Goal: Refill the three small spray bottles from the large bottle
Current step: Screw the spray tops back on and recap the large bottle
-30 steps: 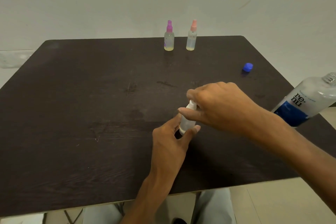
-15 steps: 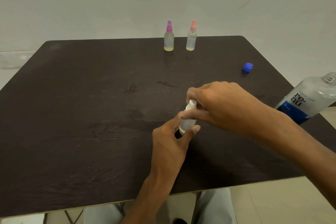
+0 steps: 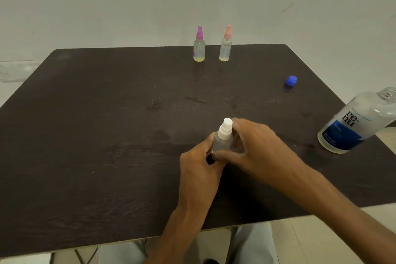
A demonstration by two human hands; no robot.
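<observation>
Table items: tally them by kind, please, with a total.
Small spray bottles: 3 (purple-topped, pink-topped, white-topped, held by both hands)
Large bottles: 1 (uncapped large bottle)
Loose caps: 1 (blue cap)
Total: 5

Person: left hand (image 3: 198,163) and right hand (image 3: 255,146) bare, forearms unsleeved. Light grey trousers (image 3: 252,244) visible below table edge.

Table (image 3: 107,135) dark brown, wood grain. Far bottles: purple cap (image 3: 199,33), pink cap (image 3: 228,31), yellowish liquid at bottom. Near bottle (image 3: 221,141) clear, white cap. Large bottle (image 3: 355,122) clear, blue label. Loose cap (image 3: 291,81) blue. Wall (image 3: 128,2) pale grey.
</observation>
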